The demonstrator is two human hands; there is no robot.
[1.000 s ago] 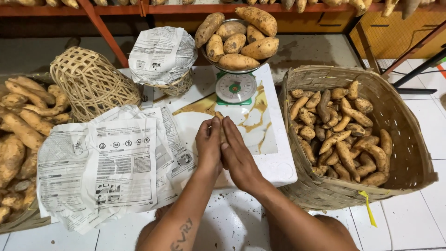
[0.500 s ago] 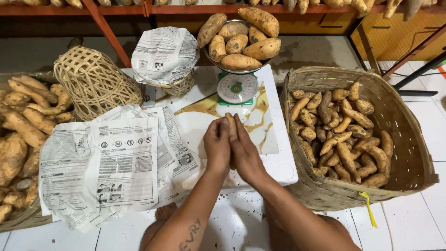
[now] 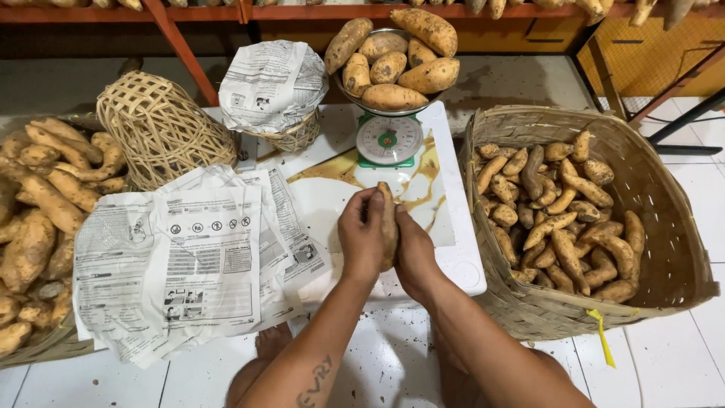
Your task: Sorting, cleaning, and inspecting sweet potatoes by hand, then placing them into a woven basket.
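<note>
Since prev. frames: both hands have drawn closer together at frame centre, and a sweet potato (image 3: pixel 388 224) now shows upright between them; 1 s ago palms were pressed flat w/ nothing visible between.

Left hand (image 3: pixel 363 236): curled, fingers wrapped round the potato's left side. Right hand (image 3: pixel 414 249): cupped against its right side, thumb along the tuber. Potato clamped between both palms, tip pointing to top of frame, held above the white counter (image 3: pixel 461 257).

Surroundings:
- Green-dial scale (image 3: pixel 389 138), top centre, just beyond the hands; its pan (image 3: pixel 393 111) heaped w/ large sweet potatoes.
- Big woven basket (image 3: pixel 664 227), right of frame, holds many smaller sweet potatoes; yellow strap hangs off its lower rim.
- Newspaper sheets (image 3: pixel 189 257), spread left of centre, overlapping the counter edge.
- Upturned wicker basket (image 3: pixel 162 128), upper left; beside it a smaller basket covered w/ newspaper (image 3: pixel 272 83).
- Loose pile of sweet potatoes (image 3: pixel 38 219), far left edge.
- Red shelf frame (image 3: pixel 302 11) across top of frame.
- White tiled floor (image 3: pixel 680 355), lower right, w/ dirt specks.
</note>
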